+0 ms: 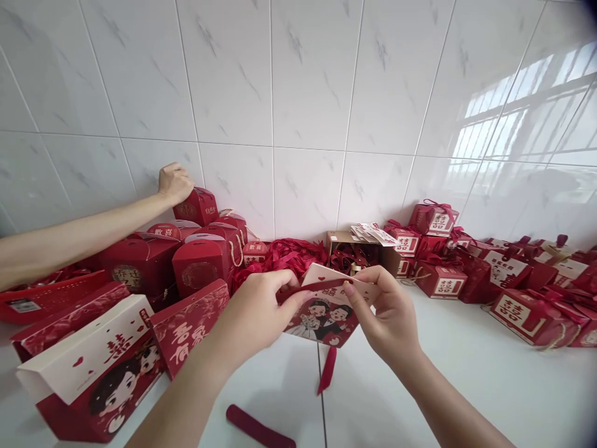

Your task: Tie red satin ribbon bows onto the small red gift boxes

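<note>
Above the white table I hold a small candy gift box [321,325] printed with a cartoon bride and groom. A dark red ribbon [328,372] runs across its top, and one end dangles below the box. My left hand [261,308] is closed, pinching the ribbon at the box's left side. With thumb and fingers, my right hand [387,314] grips the box's upper right edge together with the ribbon. Its far side is hidden. Beneath my hands a separate dark red strip [261,427] lies flat on the table.
At the left, another person's hand [176,183] rests on a red box [198,207]. Nearer stand a double-happiness box [109,373] and a red bag [189,323]. Tangled ribbons [298,256] and a cardboard carton [387,258] sit against the tiled wall. Finished-looking boxes [448,280] stack at right.
</note>
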Demonstrator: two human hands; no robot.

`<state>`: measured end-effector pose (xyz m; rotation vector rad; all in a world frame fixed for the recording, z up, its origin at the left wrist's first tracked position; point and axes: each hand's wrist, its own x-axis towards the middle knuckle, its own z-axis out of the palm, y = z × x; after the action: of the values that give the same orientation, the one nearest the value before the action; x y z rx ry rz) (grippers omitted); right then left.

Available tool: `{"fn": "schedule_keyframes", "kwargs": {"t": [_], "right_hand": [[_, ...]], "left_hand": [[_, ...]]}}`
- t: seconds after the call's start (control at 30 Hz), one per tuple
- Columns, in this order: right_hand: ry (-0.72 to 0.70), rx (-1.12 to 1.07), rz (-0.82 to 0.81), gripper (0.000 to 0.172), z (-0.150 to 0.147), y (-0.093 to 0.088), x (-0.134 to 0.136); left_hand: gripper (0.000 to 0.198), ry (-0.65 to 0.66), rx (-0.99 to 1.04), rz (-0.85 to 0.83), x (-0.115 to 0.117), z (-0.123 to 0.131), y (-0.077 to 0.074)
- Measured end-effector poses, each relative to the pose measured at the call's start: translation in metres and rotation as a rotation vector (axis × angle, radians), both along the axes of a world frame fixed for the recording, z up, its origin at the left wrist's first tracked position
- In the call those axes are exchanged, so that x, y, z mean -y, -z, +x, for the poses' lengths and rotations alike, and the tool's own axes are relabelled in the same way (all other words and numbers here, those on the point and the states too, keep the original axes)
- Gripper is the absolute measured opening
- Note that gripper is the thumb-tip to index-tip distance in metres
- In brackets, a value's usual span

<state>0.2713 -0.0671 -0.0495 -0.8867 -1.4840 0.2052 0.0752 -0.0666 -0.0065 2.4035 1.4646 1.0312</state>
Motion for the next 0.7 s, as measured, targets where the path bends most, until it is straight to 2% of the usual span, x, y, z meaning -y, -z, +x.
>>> {"fn": "schedule_keyframes", "kwargs": {"t": [0.07, 0.13, 0.23, 0.3, 0.4, 0.47, 0.57, 0.6, 0.7], "right_hand": [[0.03, 0.04, 0.041, 0.01, 0.0, -0.001, 0.001], [0.015, 0.099, 0.091, 0.009, -0.004, 0.001, 0.002], [-0.111, 0.206, 0.218, 0.012, -0.011, 0.005, 0.005], [-0.222, 0.249, 0.299, 0.013, -0.016, 0.007, 0.009], [-0.321, 0.296, 0.407, 0.013, -0.018, 0.005, 0.015], [-0.332, 0.329, 0.473, 0.017, -0.018, 0.002, 0.018], [-0.305, 0.358, 0.529, 0.024, -0.014, -0.003, 0.02], [-0.292, 0.36, 0.536, 0.025, -0.012, -0.005, 0.02], [-0.263, 0.361, 0.535, 0.025, -0.008, -0.01, 0.021]], "left_hand": [[0.025, 0.017, 0.041, -0.005, 0.005, -0.009, -0.008], [0.015, 0.03, 0.14, 0.102, 0.012, -0.015, -0.016], [0.006, 0.13, 0.339, 0.261, 0.023, -0.016, -0.024], [0.004, 0.179, 0.476, 0.243, 0.027, -0.012, -0.024], [0.032, 0.197, 0.614, 0.189, 0.028, -0.006, -0.019], [0.034, 0.231, 0.571, 0.185, 0.028, -0.005, -0.017], [0.008, 0.308, 0.376, 0.09, 0.029, -0.008, -0.018], [0.007, 0.335, 0.333, 0.037, 0.031, -0.009, -0.02], [0.023, 0.412, 0.278, -0.107, 0.034, -0.011, -0.022]]}}
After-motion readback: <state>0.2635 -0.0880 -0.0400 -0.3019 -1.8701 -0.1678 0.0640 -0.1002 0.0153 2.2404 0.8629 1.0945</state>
